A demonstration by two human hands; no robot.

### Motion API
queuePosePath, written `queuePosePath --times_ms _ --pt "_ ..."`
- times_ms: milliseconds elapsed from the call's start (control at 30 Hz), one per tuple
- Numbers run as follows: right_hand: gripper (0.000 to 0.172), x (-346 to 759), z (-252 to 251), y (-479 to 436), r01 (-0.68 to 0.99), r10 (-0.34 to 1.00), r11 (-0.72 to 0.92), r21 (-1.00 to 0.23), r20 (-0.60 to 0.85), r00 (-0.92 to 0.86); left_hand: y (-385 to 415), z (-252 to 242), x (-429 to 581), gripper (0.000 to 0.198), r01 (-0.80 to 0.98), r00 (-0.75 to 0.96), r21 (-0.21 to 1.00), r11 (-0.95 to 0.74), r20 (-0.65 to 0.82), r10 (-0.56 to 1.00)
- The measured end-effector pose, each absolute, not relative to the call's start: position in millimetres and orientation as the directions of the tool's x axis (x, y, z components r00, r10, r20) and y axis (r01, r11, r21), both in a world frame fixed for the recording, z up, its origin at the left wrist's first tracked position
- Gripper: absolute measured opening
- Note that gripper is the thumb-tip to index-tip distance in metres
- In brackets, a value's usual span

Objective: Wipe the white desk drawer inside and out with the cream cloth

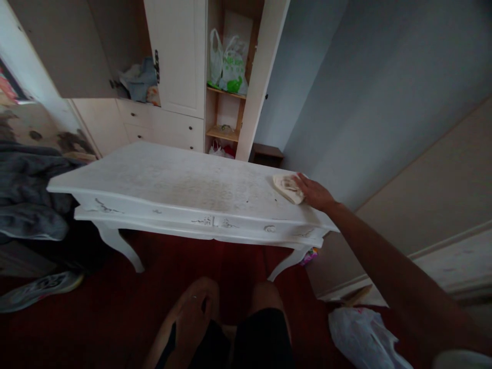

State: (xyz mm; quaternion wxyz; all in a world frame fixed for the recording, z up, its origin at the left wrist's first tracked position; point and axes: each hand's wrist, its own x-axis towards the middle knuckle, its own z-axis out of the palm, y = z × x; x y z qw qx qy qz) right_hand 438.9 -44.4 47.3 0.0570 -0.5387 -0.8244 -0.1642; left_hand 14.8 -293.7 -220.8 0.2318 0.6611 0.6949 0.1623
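Observation:
A white table [172, 174] with carved trim along its front stands before me, its top marked with grey smudges and small dark specks. At its right end my right hand [315, 193] presses on a folded cream cloth [286, 187], the fingers gripping the cloth's right side. The cloth lies on the tabletop near the back right edge. Down in the dim foreground, my left hand [194, 310] rests on my left knee, fingers laid over it and nothing visible held.
Behind the table, a white wardrobe [179, 61] has doors standing open, with plastic bags [232, 66] on a shelf. Grey fabric [31, 189] is heaped at the left, above a shoe [42, 289]. A white plastic bag [363, 335] lies on the red floor at right.

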Motion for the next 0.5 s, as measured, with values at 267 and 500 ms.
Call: queuePosePath --times_ms 267,500 --pt "0.088 453.4 5.4 -38.5 0.925 0.909 0.356 0.132 0.182 -0.376 -293.9 -233.3 14.6 0.047 0.840 -0.053 0.533 0.099 -0.101 0.993" --pt "0.086 486.5 19.3 -54.8 0.965 0.918 0.261 0.002 0.309 -0.249 -292.7 -234.4 13.4 0.043 0.843 -0.034 0.535 0.055 -0.050 0.998"
